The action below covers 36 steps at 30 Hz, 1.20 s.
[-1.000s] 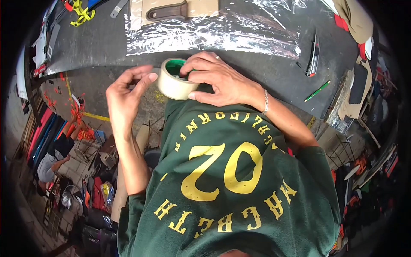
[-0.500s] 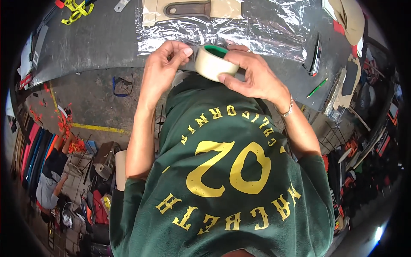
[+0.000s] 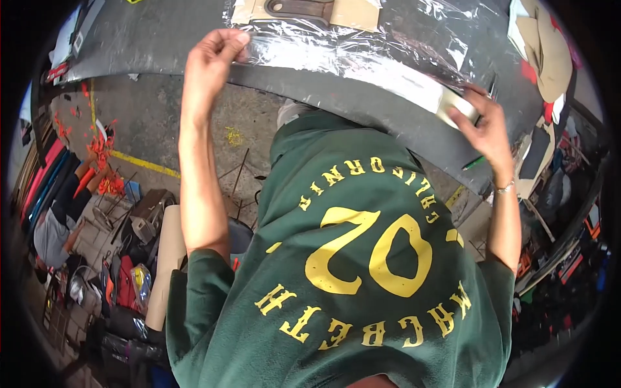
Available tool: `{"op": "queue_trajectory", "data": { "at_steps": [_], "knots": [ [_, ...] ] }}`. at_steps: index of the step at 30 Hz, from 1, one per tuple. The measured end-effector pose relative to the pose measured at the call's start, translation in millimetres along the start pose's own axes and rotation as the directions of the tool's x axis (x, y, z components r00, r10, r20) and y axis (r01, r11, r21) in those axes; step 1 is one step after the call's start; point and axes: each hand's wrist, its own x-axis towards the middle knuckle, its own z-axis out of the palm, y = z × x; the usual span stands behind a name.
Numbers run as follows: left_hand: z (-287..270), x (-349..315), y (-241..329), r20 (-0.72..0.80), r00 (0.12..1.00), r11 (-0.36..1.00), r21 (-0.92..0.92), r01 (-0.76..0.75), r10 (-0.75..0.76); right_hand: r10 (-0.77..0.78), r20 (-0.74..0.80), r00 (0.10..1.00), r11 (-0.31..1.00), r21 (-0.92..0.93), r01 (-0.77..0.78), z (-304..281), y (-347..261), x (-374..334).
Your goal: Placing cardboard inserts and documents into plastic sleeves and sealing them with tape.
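Note:
A band of clear, shiny adhesive tape (image 3: 388,76) is drawn out between my two hands, along the near side of a clear plastic sheet (image 3: 424,35). The fingers of my left hand (image 3: 208,61) pinch its free end. My right hand (image 3: 488,129) grips the tape roll (image 3: 453,107), blurred by motion, over the right part of the table's front edge. On the plastic lies a piece of tan cardboard (image 3: 356,14). A dark brown, flat piece with a long slot (image 3: 301,10) rests on that cardboard, cut off by the upper rim of the picture.
The dark table (image 3: 149,42) curves across in front of me. A green pencil (image 3: 474,163) lies by its right front edge, and tan sheets (image 3: 550,58) are stacked farther right. At the far left, a person in a grey top (image 3: 52,239) is near red scraps (image 3: 103,155).
My hands have moved far apart, left hand to the left, right hand to the right with the roll. A long strip of tape now spans between them. The view has shifted slightly.

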Motion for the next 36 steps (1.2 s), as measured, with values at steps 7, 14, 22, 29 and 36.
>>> {"op": "queue_trajectory", "data": {
  "at_steps": [7, 14, 22, 29, 36],
  "knots": [
    [-24, 9, -19, -0.089, 0.996, 0.979, 0.204, 0.019, -0.001, -0.002, 0.024, 1.0, 0.999, -0.04, 0.003, -23, 61, -29],
    [-42, 7, -17, -0.13, 0.992, 0.959, 0.282, 0.038, -0.001, 0.002, 0.129, 0.992, 0.991, 0.129, -0.019, -30, 48, -32],
    [-44, 6, -24, -0.128, 0.989, 0.962, 0.252, 0.103, -0.073, 0.007, -0.095, 0.995, 1.0, 0.002, -0.007, -27, 34, -29],
    [-30, 0, -13, -0.174, 0.982, 0.884, 0.444, 0.146, -0.074, -0.073, -0.035, 0.997, 0.997, -0.023, 0.072, -28, 56, -37],
    [-28, 4, -26, -0.22, 0.975, 0.799, 0.582, 0.149, -0.022, 0.048, 0.09, 0.995, 0.999, -0.027, -0.045, -23, 29, -25]
  ]
}}
